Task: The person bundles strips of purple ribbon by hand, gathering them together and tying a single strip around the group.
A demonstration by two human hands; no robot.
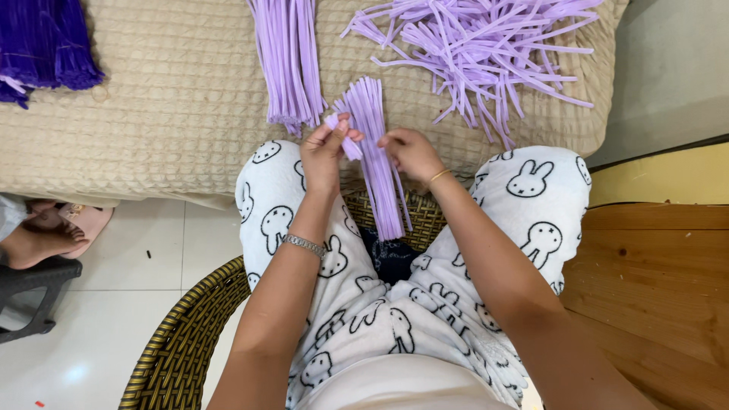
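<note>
You have fuzzy lilac pipe cleaners (376,152) on a matt quilted cloth bed cover (175,99); your chair (178,334) is glossy woven wicker.

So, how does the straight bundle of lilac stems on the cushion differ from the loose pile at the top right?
The straight bundle lies with its stems parallel and packed close; the loose pile has stems crossing and spread at many angles. The bundle is narrow and runs away from the person; the pile is wide. The bundle lies nearer the left hand. Both are fuzzy lilac stems on the beige cushion.
</note>
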